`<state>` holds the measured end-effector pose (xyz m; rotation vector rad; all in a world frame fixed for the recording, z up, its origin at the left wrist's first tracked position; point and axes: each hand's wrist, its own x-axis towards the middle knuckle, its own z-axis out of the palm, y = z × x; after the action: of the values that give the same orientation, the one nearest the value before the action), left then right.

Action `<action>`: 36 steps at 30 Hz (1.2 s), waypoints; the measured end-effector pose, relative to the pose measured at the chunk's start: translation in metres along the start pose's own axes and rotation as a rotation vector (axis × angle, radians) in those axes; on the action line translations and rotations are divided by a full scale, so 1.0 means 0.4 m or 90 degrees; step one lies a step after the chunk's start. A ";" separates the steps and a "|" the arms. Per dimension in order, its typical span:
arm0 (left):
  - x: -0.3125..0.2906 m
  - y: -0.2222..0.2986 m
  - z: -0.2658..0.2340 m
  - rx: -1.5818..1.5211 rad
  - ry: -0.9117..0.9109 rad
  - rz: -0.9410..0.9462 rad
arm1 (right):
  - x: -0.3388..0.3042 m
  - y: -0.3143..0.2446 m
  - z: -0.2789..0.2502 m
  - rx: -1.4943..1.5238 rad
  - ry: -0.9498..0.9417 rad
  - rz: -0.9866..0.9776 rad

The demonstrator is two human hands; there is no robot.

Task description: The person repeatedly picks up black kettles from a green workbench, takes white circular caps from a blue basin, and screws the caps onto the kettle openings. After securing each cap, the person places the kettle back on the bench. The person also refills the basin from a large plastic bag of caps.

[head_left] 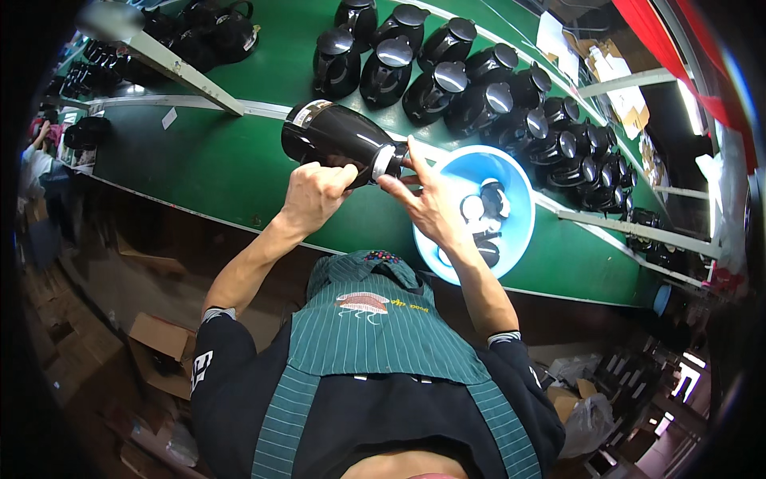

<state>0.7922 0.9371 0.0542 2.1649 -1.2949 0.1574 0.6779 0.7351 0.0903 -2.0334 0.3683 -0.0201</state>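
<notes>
A glossy black jug (339, 134) lies tilted on its side over the front of the green bench, its base to the left and its narrow end to the right. Fingers of my left hand (313, 195) are curled closed at the jug's near side, seemingly on its handle, which they largely hide. My right hand (433, 203) has its thumb and fingers around the narrow end, beside a pale band on the jug. Just right of the jug stands a light blue basin (523, 191) with several black and white round parts (493, 199) inside, partly beneath my right wrist.
Rows of upright black jugs (387, 72) with grey lids fill the far side of the green bench (207, 156). White metal frame bars (187, 76) rise at left and right. A cardboard box (159, 351) sits below on the left.
</notes>
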 end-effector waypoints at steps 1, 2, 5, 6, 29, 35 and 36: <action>0.000 0.007 0.004 0.011 -0.004 0.010 | -0.011 -0.006 0.004 0.038 0.002 0.014; -0.002 0.016 0.001 0.007 -0.023 0.006 | -0.022 0.004 0.009 0.103 0.006 0.017; 0.008 0.032 -0.015 -0.004 -0.087 -0.018 | -0.031 0.049 0.007 0.073 0.039 -0.093; 0.013 0.031 -0.021 -0.012 -0.121 -0.035 | -0.035 0.057 -0.003 -0.086 0.063 -0.197; 0.015 0.026 0.021 0.015 -0.246 -0.052 | -0.015 0.219 0.016 -0.236 0.057 -0.278; 0.002 0.016 0.036 0.018 -0.230 -0.045 | 0.037 0.184 -0.049 0.067 -0.257 0.405; 0.001 0.015 0.036 0.017 -0.236 -0.051 | -0.019 0.180 -0.017 -0.052 -0.149 0.221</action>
<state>0.7845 0.9267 0.0456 2.3397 -1.4049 -0.2734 0.6516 0.7004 0.0323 -1.9997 0.5752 0.4491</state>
